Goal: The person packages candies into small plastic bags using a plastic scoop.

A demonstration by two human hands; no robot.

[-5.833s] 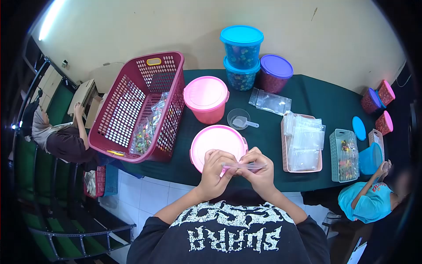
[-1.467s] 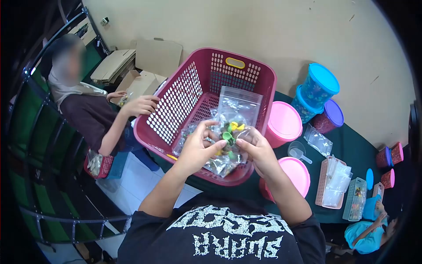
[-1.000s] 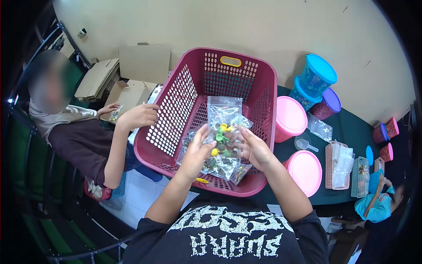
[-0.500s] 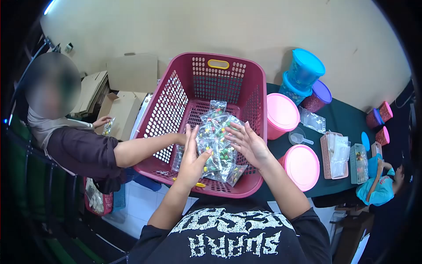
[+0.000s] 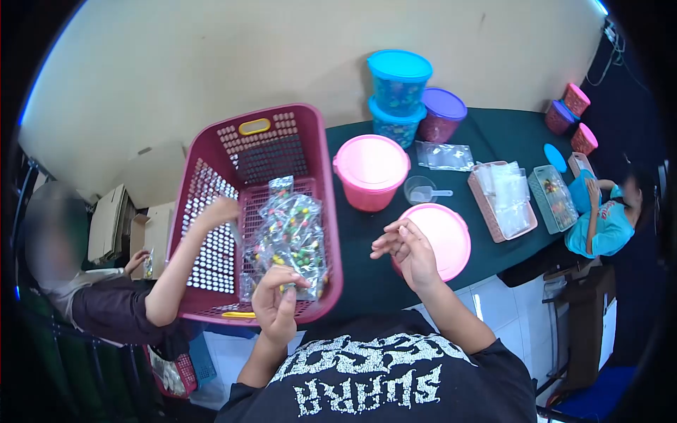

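A large maroon laundry basket (image 5: 326, 211) with perforated walls holds a heap of clear plastic packets (image 5: 293, 233) filled with small colourful pieces. Above the basket's near rim is my left hand (image 5: 276, 307), its fingers bent and thumb apart, with nothing visible in it. My right hand (image 5: 409, 257) hovers by the pink lid (image 5: 444, 243) of a tub, empty, fingers apart and slightly curled. A co-worker's hand (image 5: 222, 211) reaches into the basket on its left side, near the packets; that person's other hand (image 5: 136, 261) holds a small packet.
Along the green-covered table (image 5: 486, 127) stand another pink-lidded tub (image 5: 371, 176), stacked blue tubs (image 5: 399, 84), a purple-lidded tub (image 5: 442, 116), a clear scoop (image 5: 427, 192) and a pink tray (image 5: 501, 201) of plastic bags. Another person (image 5: 603, 218) sits at the right end.
My view has turned to the right. Both hands have drawn back from the packets: the left to the near rim, the right out of the basket beside the pink lid.
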